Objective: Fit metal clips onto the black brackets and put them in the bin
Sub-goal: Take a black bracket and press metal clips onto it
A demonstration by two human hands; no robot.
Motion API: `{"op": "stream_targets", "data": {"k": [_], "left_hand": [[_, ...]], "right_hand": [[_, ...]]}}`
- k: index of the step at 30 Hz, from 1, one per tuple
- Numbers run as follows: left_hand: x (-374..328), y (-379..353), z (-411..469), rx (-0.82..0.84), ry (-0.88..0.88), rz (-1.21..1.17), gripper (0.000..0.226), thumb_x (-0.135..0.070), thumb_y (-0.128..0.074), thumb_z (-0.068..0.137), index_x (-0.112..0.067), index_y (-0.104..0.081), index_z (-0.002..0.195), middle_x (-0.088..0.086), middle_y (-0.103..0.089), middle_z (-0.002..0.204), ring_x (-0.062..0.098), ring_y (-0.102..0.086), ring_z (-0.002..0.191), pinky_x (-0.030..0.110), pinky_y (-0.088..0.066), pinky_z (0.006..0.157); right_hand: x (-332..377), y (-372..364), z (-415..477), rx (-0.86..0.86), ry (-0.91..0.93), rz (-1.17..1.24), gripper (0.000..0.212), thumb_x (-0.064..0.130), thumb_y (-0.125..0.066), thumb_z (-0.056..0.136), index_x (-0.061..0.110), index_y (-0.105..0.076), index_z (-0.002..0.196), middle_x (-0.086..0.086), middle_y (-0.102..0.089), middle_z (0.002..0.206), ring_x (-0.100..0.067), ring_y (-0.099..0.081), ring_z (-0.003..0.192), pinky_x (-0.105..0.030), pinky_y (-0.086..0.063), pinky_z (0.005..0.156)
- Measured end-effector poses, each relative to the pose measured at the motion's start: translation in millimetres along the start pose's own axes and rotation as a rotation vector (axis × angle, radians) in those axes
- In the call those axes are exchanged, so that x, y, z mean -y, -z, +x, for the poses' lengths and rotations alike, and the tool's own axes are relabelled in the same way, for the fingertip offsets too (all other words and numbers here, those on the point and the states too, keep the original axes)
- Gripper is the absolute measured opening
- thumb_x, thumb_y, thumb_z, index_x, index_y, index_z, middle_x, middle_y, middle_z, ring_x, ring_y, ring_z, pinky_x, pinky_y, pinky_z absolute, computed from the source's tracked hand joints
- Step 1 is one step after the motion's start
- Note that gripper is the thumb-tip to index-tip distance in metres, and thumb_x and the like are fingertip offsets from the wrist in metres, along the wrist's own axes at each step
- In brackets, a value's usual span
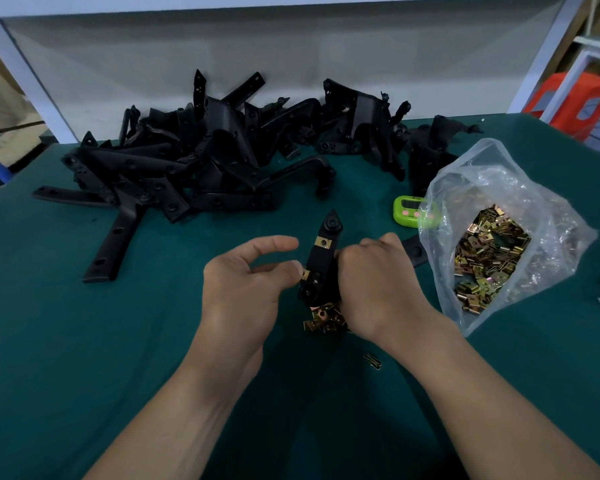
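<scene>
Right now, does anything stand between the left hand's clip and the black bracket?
Nothing visible does. The left hand holds the clip right against the edge of the bracket, which the right hand grips. The bin is not in view.

green-covered table; white wall panel
</scene>
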State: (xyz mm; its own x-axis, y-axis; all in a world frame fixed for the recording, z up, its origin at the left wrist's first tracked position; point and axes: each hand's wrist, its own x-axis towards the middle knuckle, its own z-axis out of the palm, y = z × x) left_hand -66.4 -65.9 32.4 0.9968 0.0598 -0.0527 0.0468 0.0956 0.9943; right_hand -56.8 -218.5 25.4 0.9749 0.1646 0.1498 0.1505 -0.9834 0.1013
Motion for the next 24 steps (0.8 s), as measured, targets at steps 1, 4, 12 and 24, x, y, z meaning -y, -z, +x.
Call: {"op": "stream_targets", "data": {"k": [1,4,12,24], "left_hand": [[0,-1,-1,0.003,-0.008,0.002,0.025,0.008,-0.071,0.085,-0.013,-0.073,0.096,-0.011,-0.056,0.044,0.0,-0.042,0.032,0.005,-0.035,0.042],[1,-3,-3,-0.026,-0.014,-0.012,0.024,0.007,-0.073,0.085,-0.014,-0.074,0.095,-0.013,-0.05,0.04,0.0,-0.037,0.031,0.007,-0.033,0.041],[7,-13,-12,-0.07,0.087,-0.046,0.022,0.007,-0.072,0.085,-0.014,-0.078,0.089,-0.009,-0.056,0.048,0.001,-0.043,0.036,0.009,-0.036,0.042],[11,-15,-20,-0.087,-0.309,0.682,0.015,-0.049,-0.067,0.082,-0.035,-0.068,0.077,-0.011,-0.063,0.057,0.014,-0.057,0.053,0.029,-0.044,0.054]], "right_hand": [[0,0,0,-0.004,-0.005,-0.005,0.032,0.012,-0.066,0.077,0.027,-0.04,0.065,0.007,-0.04,0.064,-0.019,-0.036,0.071,-0.035,-0.02,0.077],[3,2,-2,-0.009,-0.034,-0.017,0.031,0.01,-0.065,0.075,0.025,-0.04,0.065,0.006,-0.041,0.064,-0.018,-0.035,0.07,-0.035,-0.021,0.078],[7,3,-4,0.043,-0.053,-0.036,0.03,0.016,-0.067,0.075,0.027,-0.041,0.068,0.006,-0.043,0.068,-0.019,-0.037,0.075,-0.034,-0.019,0.079],[8,3,-3,0.044,-0.123,0.028,0.034,0.023,-0.066,0.081,0.026,-0.035,0.068,0.007,-0.04,0.067,-0.019,-0.036,0.07,-0.034,-0.022,0.075]]}}
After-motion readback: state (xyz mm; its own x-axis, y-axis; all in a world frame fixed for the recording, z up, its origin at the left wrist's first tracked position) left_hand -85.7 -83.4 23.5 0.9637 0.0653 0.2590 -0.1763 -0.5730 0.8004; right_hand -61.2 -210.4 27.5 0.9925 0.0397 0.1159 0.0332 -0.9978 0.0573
